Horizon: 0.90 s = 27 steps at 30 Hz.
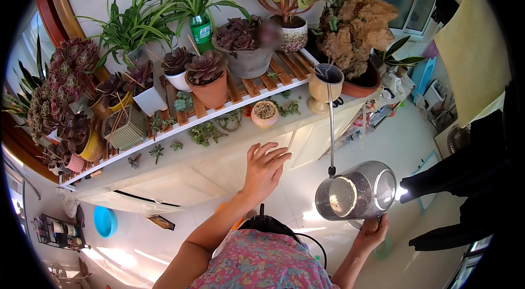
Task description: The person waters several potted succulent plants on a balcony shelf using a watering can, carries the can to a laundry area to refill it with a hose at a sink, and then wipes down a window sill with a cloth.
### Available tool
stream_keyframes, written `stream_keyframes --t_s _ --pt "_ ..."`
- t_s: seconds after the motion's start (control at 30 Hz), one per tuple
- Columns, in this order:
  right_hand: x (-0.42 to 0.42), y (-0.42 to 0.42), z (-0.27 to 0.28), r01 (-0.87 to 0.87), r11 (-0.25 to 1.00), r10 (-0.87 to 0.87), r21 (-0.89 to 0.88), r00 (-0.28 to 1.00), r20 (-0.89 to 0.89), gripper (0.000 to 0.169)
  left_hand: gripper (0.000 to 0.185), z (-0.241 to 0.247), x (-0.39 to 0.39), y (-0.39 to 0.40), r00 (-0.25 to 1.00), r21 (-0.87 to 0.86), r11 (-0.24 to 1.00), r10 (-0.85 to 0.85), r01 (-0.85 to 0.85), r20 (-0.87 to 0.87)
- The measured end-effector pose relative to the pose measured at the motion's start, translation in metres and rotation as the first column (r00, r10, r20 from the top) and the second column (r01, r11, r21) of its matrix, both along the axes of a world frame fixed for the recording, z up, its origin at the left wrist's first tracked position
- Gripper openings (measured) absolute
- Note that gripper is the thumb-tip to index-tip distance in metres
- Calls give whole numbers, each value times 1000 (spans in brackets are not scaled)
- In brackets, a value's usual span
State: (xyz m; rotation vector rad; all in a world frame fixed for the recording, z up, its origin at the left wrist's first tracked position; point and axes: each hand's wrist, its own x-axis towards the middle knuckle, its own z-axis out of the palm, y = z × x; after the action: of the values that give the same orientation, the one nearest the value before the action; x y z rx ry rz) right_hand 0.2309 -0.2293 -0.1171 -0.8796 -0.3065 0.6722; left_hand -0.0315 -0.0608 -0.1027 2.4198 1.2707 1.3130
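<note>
My right hand [372, 232] grips the handle of a clear grey watering can [363, 191], which lies tipped on its side in the air. Its long thin metal spout [332, 129] reaches to the mouth of a cream pedestal pot [326, 86] at the counter's edge. Whether water flows cannot be seen. Nothing is in my left hand [264, 172], raised in front of the counter with its fingers loosely apart. Nearest to it stands a small pink pot [264, 114] filled with granular soil. Succulent cuttings [205, 134] lie on the counter to its left.
A slatted wooden rack [236, 91] with a white frame bears several potted succulents and spider plants. Right of it, a rugged brown rock [357, 28] rises from a terracotta bowl [361, 86]. Dark cloth [463, 157] hangs close beside the can. A blue basin [105, 221] sits on the floor.
</note>
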Motion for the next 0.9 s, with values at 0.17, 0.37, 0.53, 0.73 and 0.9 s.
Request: stream_keyframes --t_s 0.17,0.37,0.53,0.73,0.9 --pt "-2 4 10 67 998 -66 -14 997 45 39 24 8 2 13 995 -2 996 -90 90 38" --pt "6 27 53 105 994 -104 -10 991 89 42 25 26 34 33 930 -31 944 -319 329 183" --pt "32 58 92 137 991 -133 -9 973 187 44 41 47 82 43 802 -91 819 -522 566 290" --pt "84 114 136 85 996 -82 6 949 306 42 67 66 154 73 709 -142 727 -577 672 406" --pt "134 161 161 -77 995 94 -57 888 450 40 75 73 211 100 678 -146 716 -547 683 490"
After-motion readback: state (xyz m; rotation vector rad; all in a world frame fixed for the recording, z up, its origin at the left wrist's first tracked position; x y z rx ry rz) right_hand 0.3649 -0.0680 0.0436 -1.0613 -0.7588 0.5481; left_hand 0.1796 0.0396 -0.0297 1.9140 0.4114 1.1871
